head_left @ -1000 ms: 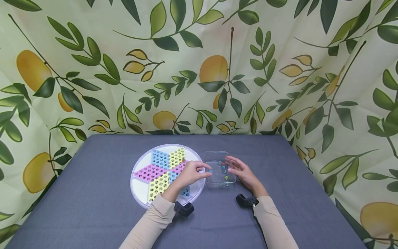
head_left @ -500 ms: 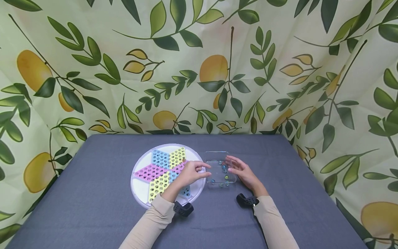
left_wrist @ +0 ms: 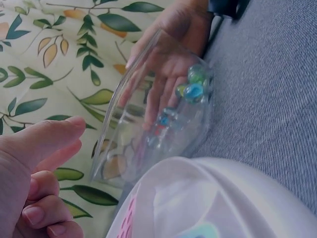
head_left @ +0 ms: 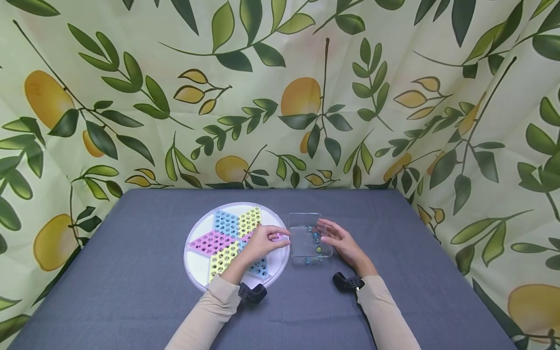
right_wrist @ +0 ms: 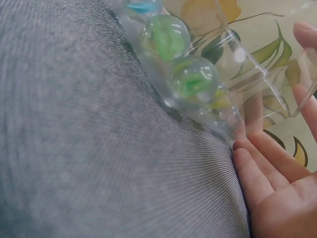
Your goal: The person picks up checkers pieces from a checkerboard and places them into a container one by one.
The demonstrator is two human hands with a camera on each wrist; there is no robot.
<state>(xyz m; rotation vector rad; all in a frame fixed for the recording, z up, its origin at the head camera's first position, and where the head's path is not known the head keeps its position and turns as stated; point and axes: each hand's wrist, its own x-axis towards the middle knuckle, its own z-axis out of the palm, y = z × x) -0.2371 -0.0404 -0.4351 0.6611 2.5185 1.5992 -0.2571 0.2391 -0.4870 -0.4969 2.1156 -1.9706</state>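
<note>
My left hand (head_left: 259,243) hovers over the right side of a round white Chinese checkers board (head_left: 194,272). Its thumb and forefinger are apart with nothing between them, and its other fingers bend loosely, as the left wrist view shows. Beside the board stands a clear plastic box (head_left: 302,255) with several glass marbles (head_left: 319,249). My right hand (head_left: 345,245) rests against the box's right side with fingers extended. Green-swirled marbles (right_wrist: 166,39) lie along the near edge of the box in the right wrist view. The left hand hides part of the board.
A grey cloth (head_left: 140,253) covers the table. Behind it hangs a leaf-and-fruit patterned curtain (head_left: 262,87). Black wrist cameras (head_left: 253,293) are strapped on both wrists, and the board's raised rim (left_wrist: 198,173) stands close to the box.
A blue marble has left my left fingers, dropped into the box and rolled toward its near edge. My left hand has drawn back left over the board. The right hand stays put.
</note>
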